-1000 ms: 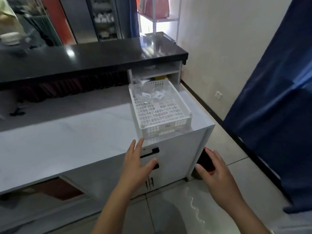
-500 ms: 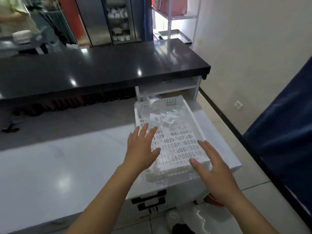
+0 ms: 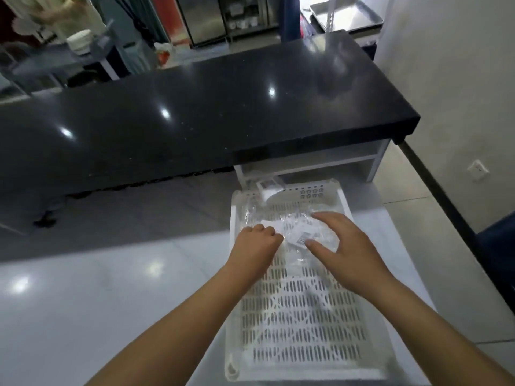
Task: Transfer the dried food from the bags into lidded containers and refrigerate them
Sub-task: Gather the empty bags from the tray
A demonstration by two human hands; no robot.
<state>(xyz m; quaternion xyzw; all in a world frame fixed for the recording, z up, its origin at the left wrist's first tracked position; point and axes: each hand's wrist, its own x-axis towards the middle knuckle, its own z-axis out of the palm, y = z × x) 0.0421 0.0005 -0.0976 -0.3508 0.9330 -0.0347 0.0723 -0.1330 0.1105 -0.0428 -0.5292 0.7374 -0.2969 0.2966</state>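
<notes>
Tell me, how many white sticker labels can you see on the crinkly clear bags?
2: one barcode label between the left hand and right hand in the white tray, one label at the tray's far edge. Others may be hidden.

Desk (image 3: 83,316): you face its glossy white top.
Black counter (image 3: 195,107): raised behind the desk, reflecting lights.
Wall (image 3: 459,65): pale, right of the counter.

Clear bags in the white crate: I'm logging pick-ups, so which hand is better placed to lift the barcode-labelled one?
Probably the right hand: its spread fingers already rest over the barcode-labelled bag in the white crate. The left hand is curled at that bag's left edge.
</notes>
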